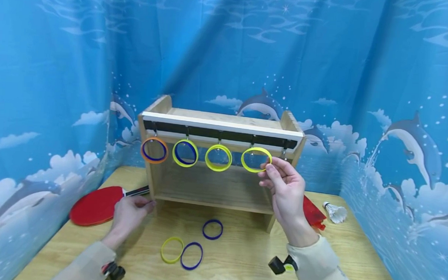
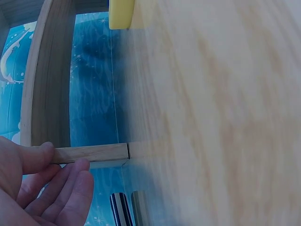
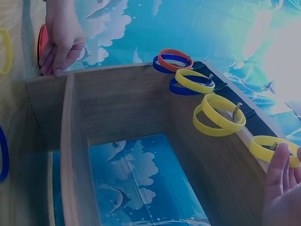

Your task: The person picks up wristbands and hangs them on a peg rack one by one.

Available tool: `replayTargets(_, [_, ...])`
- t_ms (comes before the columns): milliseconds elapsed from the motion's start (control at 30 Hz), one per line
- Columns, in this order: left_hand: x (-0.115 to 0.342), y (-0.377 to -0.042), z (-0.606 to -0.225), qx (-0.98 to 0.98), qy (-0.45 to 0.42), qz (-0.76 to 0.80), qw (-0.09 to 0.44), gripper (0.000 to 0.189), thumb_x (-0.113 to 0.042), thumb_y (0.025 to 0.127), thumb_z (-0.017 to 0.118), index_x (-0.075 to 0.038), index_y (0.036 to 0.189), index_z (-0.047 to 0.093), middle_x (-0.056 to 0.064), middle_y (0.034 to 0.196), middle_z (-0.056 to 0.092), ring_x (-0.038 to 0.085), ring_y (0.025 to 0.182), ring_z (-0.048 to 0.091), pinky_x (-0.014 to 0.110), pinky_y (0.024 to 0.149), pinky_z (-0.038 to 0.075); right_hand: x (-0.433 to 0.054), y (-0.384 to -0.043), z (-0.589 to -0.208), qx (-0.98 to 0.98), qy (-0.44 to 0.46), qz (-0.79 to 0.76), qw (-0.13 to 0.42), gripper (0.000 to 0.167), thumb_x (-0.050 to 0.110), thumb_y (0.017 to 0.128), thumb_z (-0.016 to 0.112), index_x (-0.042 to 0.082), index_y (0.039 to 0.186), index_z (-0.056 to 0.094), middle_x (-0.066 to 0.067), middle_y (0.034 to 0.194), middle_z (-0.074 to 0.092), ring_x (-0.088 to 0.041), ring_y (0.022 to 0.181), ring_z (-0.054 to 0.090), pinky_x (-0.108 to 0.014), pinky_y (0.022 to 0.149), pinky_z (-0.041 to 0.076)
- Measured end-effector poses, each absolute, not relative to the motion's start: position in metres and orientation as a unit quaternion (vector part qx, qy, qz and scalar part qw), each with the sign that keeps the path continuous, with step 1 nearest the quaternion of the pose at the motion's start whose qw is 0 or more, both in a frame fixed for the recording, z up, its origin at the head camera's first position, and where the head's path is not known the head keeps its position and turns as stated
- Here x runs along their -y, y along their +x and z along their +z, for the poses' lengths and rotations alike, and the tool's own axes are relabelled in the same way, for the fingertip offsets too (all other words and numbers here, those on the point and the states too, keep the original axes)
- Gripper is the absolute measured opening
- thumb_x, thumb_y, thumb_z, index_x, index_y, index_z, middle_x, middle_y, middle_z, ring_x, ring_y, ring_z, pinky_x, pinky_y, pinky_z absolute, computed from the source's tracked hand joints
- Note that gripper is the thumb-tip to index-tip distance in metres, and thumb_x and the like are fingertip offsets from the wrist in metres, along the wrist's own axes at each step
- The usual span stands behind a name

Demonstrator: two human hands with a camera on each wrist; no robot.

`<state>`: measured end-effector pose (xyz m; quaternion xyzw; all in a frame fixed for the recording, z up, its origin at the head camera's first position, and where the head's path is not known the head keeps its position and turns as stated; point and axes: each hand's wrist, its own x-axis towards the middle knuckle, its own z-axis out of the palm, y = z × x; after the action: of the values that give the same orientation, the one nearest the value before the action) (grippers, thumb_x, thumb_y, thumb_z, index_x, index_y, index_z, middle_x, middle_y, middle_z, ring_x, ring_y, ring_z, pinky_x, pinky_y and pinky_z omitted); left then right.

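Observation:
My right hand (image 1: 286, 189) pinches a yellow silicone wristband (image 1: 256, 160) that loops round the fourth hook of a wooden rack (image 1: 213, 186). In the right wrist view the hook's tip shows inside this band (image 3: 264, 148). Other bands hang to its left: an orange one (image 1: 144, 154) with a blue one, a yellow one (image 1: 175, 153) with a blue one, and two yellow ones (image 1: 217, 168) together. Low at the rack's left side, my left hand (image 1: 131, 213) grips the edge of its wooden side board (image 2: 94, 152), thumb on one face and fingers behind.
On the table (image 1: 247, 261) in front lie a yellow wristband (image 1: 162, 252) and two blue ones (image 1: 202, 255). A red table tennis bat (image 1: 94, 207) lies at the left. Right of the rack are a red object (image 1: 313, 212) and a shuttlecock (image 1: 336, 213). A blue dolphin curtain (image 1: 214, 49) surrounds the table.

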<state>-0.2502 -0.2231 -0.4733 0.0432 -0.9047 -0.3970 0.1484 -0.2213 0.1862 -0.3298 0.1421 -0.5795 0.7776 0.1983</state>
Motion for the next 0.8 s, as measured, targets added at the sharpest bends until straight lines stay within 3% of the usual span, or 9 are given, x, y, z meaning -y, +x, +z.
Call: replayTargets(800, [0.223, -0.250, -0.473, 0.902, 0.044, -0.402, 0.148, 0.020, -0.024, 0.098, 0.085, -0.005, 0.101, 0.087, 0.015, 0.096, 0.088, 0.024, 0.086, 0.076, 0.033, 0.072, 0.051, -0.182, -0.227, -0.353, 0.547, 0.096, 0.820, 0.143, 0.022, 0.006, 0.112, 0.066, 0.021, 0.113, 0.082, 0.005, 0.099, 0.085, -0.006, 0.082, 0.079, -0.021, 0.073, 0.064])
